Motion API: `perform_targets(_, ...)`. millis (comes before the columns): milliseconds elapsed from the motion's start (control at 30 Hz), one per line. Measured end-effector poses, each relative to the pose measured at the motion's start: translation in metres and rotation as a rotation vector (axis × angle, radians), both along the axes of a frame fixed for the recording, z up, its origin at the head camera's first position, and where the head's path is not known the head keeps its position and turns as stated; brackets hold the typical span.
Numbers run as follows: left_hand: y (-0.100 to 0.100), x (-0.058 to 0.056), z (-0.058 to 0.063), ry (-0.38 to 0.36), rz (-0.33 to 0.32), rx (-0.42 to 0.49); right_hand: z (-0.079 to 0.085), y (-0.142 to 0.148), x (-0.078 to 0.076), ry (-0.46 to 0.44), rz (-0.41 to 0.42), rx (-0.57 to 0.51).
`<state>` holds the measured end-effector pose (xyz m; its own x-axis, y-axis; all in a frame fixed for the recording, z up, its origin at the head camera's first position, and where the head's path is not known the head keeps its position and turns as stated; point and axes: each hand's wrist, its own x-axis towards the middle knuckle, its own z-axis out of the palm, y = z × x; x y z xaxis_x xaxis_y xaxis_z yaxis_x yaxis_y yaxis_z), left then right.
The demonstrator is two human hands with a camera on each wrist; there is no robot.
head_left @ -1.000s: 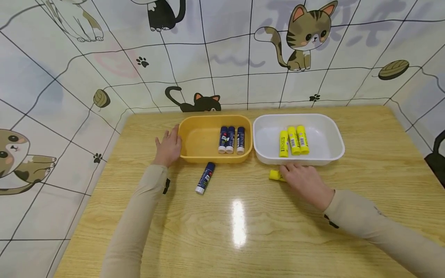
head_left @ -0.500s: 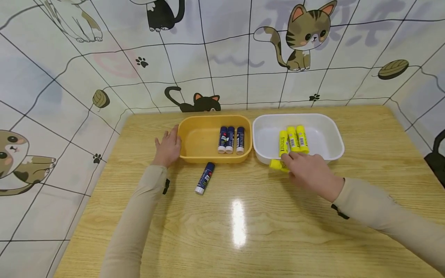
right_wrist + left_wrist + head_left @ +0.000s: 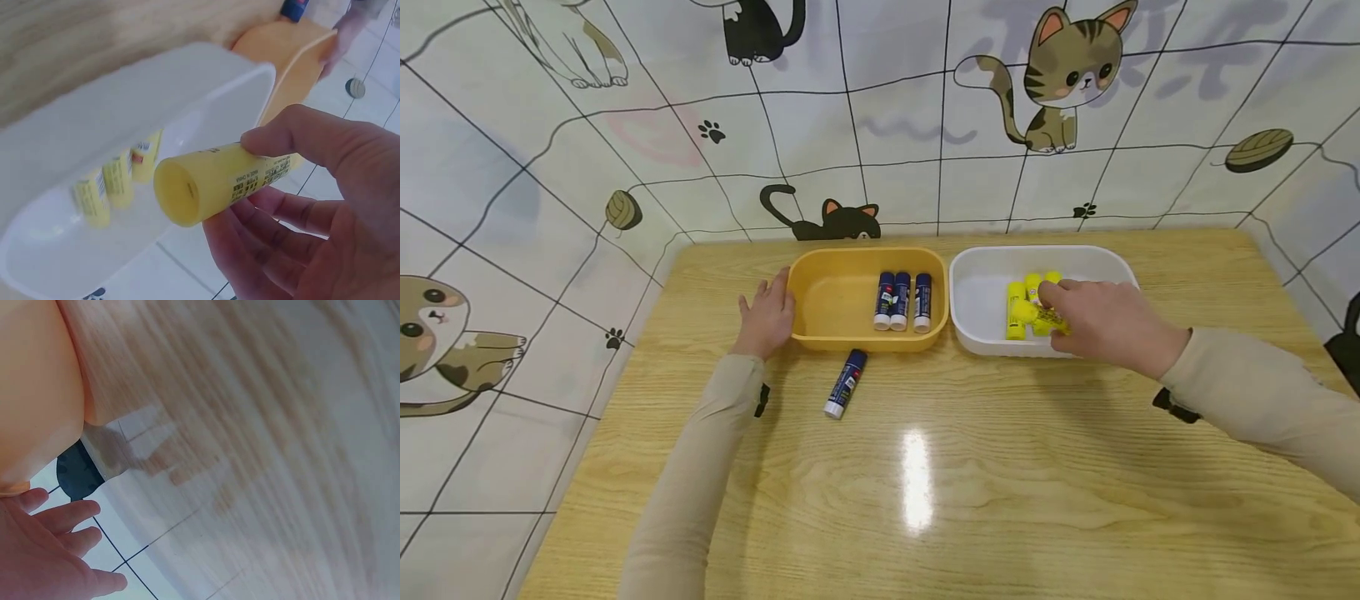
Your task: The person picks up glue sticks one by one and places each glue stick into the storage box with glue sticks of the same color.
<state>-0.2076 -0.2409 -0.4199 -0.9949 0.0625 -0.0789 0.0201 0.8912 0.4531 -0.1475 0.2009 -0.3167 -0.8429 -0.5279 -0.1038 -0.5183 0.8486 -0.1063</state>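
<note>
My right hand (image 3: 1112,323) pinches a yellow glue stick (image 3: 219,178) between thumb and fingers, over the white tray (image 3: 981,343). Below it, several yellow glue sticks (image 3: 1016,310) lie side by side in that tray, partly covered by the hand in the head view. My left hand (image 3: 766,318) rests at the left end of the orange tray (image 3: 827,292), fingers fairly straight against its outer wall. Dark blue glue sticks (image 3: 901,302) with white ends lie in the orange tray's right half. One more blue glue stick (image 3: 846,385) lies on the table in front of it.
Both trays stand side by side near the back of the wood-grain table (image 3: 850,500). Behind and to the left rises a white tiled-pattern wall (image 3: 895,133) with cartoon cats. A dark object (image 3: 1347,342) shows at the right edge.
My right hand has lifted the yellow glue stick off the table in front of the white tray and carried it up over the tray. The left hand has stayed at the orange tray.
</note>
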Motion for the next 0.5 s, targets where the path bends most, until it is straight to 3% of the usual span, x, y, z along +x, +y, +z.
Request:
perform_targets(200, 0.0, -0.002, -0.001, 0.007, -0.006, 0.0, 0.009, 0.012, -0.019, -0.042, -0.033, -0.055)
perform_targets(500, 0.006, -0.001, -0.002, 0.008, 0.007, 0.005, 0.014, 0.025, -0.053, -0.212, -0.11, -0.042)
